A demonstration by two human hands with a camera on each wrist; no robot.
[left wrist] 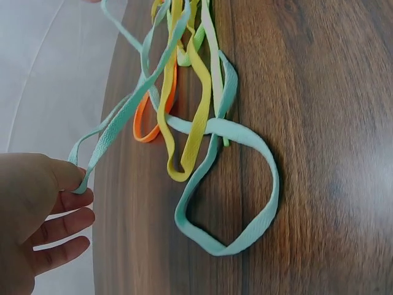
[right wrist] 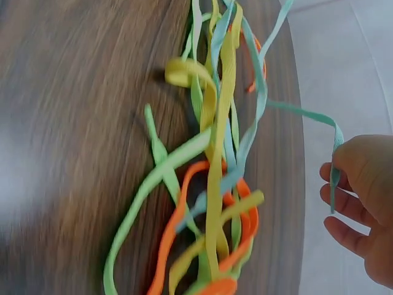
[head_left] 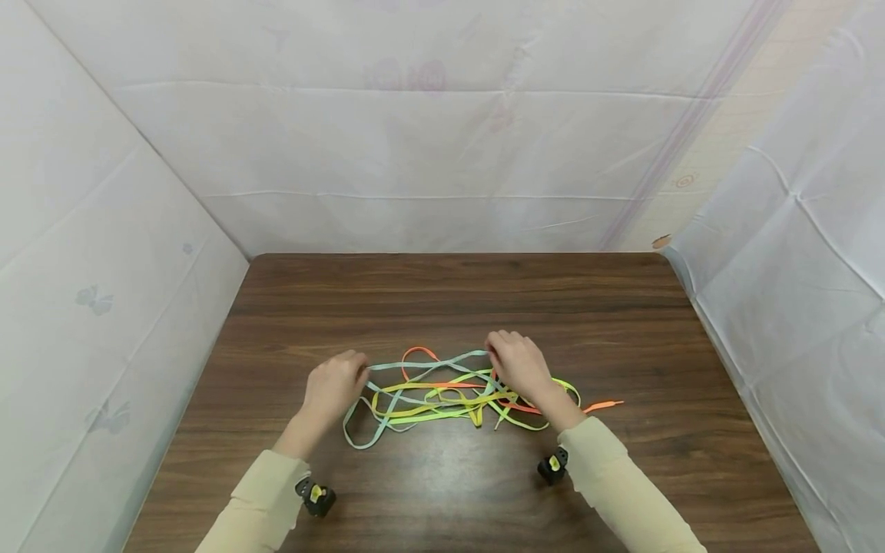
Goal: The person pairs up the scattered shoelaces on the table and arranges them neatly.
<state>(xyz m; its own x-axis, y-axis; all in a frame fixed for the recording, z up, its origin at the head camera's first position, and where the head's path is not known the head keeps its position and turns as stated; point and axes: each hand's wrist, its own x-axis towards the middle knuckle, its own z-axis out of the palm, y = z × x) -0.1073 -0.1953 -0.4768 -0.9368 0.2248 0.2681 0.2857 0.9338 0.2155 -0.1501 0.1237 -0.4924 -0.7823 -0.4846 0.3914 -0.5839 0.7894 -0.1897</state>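
Observation:
Several flat shoelaces lie tangled on the dark wooden table: a light blue shoelace (left wrist: 258,224), a yellow shoelace (right wrist: 228,67), a green shoelace (right wrist: 132,221) and an orange shoelace (head_left: 418,349). At the pile's left end, my left hand (head_left: 336,385) pinches a raised loop of the light blue shoelace between thumb and index finger; the other fingers are loosely bent. Over the right side, my right hand (head_left: 517,361) pinches the light blue lace close to an end, which hangs below the fingers in the right wrist view. A light blue loop rests on the wood at the left.
The wooden table (head_left: 442,491) extends around the pile on all sides. White sheeting (head_left: 415,153) hangs behind the far edge and along both sides. Small black devices hang at the left cuff (head_left: 316,498) and the right cuff (head_left: 553,466).

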